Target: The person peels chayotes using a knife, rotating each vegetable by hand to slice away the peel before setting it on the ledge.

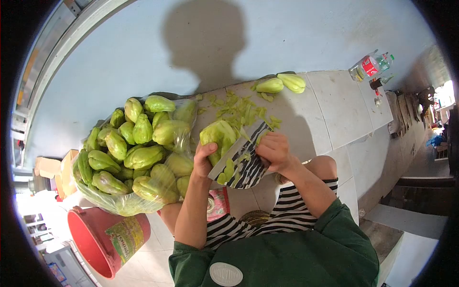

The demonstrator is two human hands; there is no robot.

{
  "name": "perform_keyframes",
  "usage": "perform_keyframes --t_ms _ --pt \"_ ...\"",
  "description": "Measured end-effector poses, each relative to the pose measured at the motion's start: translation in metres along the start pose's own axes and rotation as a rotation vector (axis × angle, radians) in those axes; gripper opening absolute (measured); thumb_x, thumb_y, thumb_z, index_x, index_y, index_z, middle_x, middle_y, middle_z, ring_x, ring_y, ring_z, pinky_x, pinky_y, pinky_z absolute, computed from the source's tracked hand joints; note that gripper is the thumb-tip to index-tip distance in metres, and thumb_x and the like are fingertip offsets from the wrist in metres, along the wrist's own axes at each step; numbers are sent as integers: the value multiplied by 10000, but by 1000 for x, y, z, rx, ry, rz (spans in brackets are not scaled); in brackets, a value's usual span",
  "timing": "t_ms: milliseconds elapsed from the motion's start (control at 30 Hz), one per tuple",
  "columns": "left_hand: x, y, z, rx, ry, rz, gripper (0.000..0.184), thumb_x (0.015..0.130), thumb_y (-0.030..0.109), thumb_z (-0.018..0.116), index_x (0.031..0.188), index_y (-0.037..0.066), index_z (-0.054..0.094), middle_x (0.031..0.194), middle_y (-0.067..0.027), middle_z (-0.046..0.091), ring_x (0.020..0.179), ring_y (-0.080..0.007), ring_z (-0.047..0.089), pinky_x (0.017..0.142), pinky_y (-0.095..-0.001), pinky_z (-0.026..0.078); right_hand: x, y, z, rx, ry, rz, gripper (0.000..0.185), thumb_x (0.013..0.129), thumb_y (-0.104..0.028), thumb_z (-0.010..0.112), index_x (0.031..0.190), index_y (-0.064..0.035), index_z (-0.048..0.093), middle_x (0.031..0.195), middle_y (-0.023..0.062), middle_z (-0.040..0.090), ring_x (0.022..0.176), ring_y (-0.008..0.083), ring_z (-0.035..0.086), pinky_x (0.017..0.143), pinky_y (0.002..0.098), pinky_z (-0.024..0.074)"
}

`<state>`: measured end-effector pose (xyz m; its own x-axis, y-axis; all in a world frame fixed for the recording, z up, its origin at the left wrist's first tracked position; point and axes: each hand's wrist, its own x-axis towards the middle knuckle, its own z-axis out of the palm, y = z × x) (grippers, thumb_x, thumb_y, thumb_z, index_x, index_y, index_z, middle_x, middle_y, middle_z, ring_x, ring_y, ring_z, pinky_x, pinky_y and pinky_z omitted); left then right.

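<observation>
My left hand (pixel 203 160) is closed around a green chayote (pixel 220 136), thumb on its near side. My right hand (pixel 275 152) is closed in a fist on a cleaver (pixel 248 162), whose handle is hidden in the fingers. The broad blade carries black and white stripes that look like a reflection of the striped shorts, and bits of green peel stick to it. Its pale edge lies right beside the chayote; whether it cuts in, I cannot tell. Loose peelings (pixel 239 109) are scattered on the tiles beyond my hands.
A large clear plastic bag (pixel 119 203) full of chayotes stands at the left. Two pale chayotes (pixel 282 84) lie by the wall. A red bucket (pixel 91 239) sits at the lower left. Plastic bottles (pixel 370 67) stand at the far right of the tiled ledge (pixel 337 105).
</observation>
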<state>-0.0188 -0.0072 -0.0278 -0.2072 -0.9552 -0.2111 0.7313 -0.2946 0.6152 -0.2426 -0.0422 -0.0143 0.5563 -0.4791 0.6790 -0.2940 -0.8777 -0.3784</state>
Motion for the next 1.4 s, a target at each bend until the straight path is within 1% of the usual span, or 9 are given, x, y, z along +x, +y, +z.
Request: perform_keyframes --t_ms 500,600,700,867,1000,1067,1233,1333,1400 --pt "3 -2 2 -18 10 -8 679 723 280 663 1301 -30 486 1167 -162 624 1037 -263 633 913 -371 510 -3 0 5 -37 8 1 200 553 -148 637 681 -83 498 621 39 477 548 227 503 511 343 384" --pt "3 -1 3 -32 73 26 648 733 286 658 1277 -25 493 1114 -181 634 913 -283 665 770 -371 559 -4 0 5 -49 -36 29 204 568 -150 656 687 -85 503 624 55 506 560 240 530 518 350 395" --pt "5 3 1 -180 -89 -22 584 765 323 661 1215 -14 502 954 -227 636 556 -288 621 401 -337 482 -5 1 6 -191 -98 384 210 589 -159 680 694 -88 512 630 70 535 576 252 558 521 355 408" --pt "-3 7 -6 -161 -172 -45 606 765 328 664 1236 -12 492 969 -219 640 581 -282 628 403 -339 496 -2 0 3 -284 -42 257 221 596 -182 693 705 -89 525 615 82 541 585 262 577 546 392 449" --pt "-6 3 -3 -141 6 -106 629 750 346 679 1225 -23 495 962 -232 628 579 -275 615 398 -321 483 -4 2 2 -237 -97 230 185 644 -169 681 737 -63 561 648 112 584 633 299 607 584 431 473" --pt "0 4 -11 -164 -210 -149 614 751 345 679 1200 -31 496 943 -235 620 552 -267 593 391 -313 467 3 3 7 -278 -265 781 145 712 -149 652 777 -30 602 697 151 629 699 345 632 630 459 487" --pt "0 17 -3 -145 -319 -15 583 764 342 673 1176 -29 492 920 -252 612 535 -269 583 376 -317 452 4 18 -3 -231 -181 898 138 748 -148 639 771 -13 627 701 194 636 708 394 631 656 480 497" --pt "2 22 5 48 -121 35 577 862 421 587 1244 2 483 989 -230 620 684 -310 630 537 -400 541 0 20 4 -204 -133 829 143 735 -152 655 748 -12 628 674 196 626 668 400 622 636 476 498" --pt "0 30 38 -329 241 193 596 946 516 440 1329 59 462 1094 -176 620 909 -336 628 779 -484 538 -2 19 4 -191 -123 818 148 730 -152 663 740 -10 626 668 194 624 651 402 617 624 473 498"
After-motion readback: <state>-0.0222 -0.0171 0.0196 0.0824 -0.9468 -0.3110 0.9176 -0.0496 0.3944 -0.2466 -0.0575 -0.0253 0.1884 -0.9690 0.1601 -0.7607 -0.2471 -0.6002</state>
